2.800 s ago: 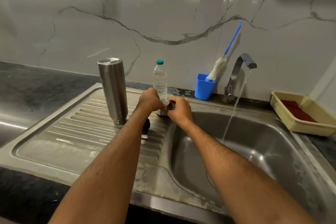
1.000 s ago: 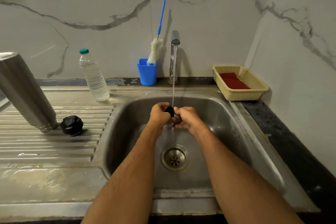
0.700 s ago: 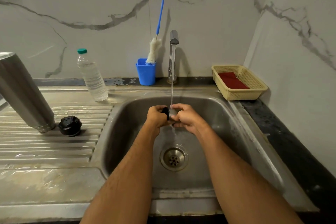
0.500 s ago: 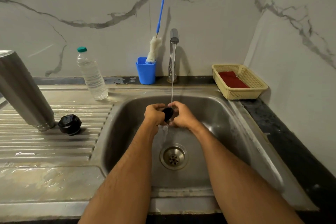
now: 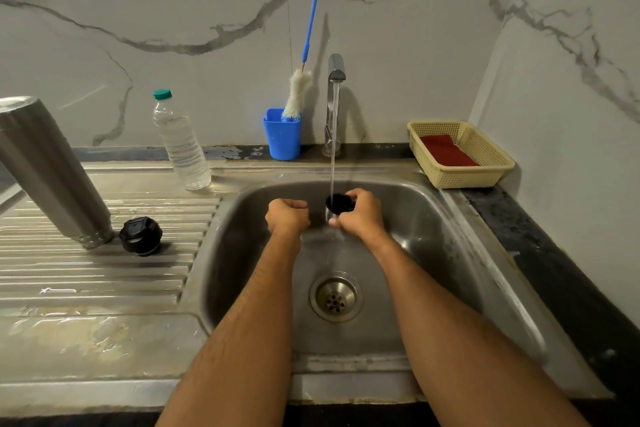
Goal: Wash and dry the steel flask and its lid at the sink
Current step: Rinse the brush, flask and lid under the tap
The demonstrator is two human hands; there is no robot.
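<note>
The steel flask stands upside down on the ribbed drainboard at the left. A black screw cap lies beside its mouth. Over the sink basin, my right hand grips a small black lid part with its hollow side up under the running water from the tap. My left hand is a short way to its left, fingers curled into a fist, holding nothing that I can see.
A clear plastic bottle with a green cap stands at the back of the drainboard. A blue cup holds a bottle brush. A yellow basket with a red cloth sits at the right. The drain is below my hands.
My left hand has let go of the black lid part and moved left. My right hand alone now holds it under the stream, turned mouth up.
</note>
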